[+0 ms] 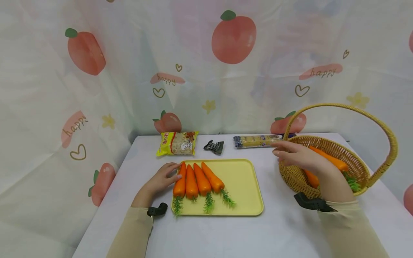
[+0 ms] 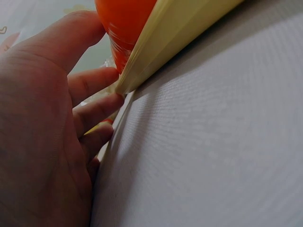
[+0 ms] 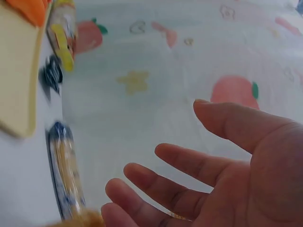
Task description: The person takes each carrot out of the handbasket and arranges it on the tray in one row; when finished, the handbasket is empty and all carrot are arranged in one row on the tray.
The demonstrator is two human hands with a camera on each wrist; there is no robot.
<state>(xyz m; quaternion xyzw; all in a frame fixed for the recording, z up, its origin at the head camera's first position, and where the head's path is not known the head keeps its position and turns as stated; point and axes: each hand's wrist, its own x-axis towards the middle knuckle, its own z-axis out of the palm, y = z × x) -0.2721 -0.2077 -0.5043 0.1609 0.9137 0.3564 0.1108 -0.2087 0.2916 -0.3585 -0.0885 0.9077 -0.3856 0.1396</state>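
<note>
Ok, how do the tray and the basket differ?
The tray is flat and rectangular; the basket is deep and rounded, with a tall arched handle. The tray is smooth and pale yellow, the basket woven and tan. The tray's four carrots lie side by side; the basket's carrots are partly hidden by the right hand. Both hold carrots and stand on the table.

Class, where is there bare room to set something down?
Free: the yellow tray right of the carrots; the white table in front of the tray, and between tray and basket. Crowded: the tray's left side, with four carrots and the left hand.
</note>
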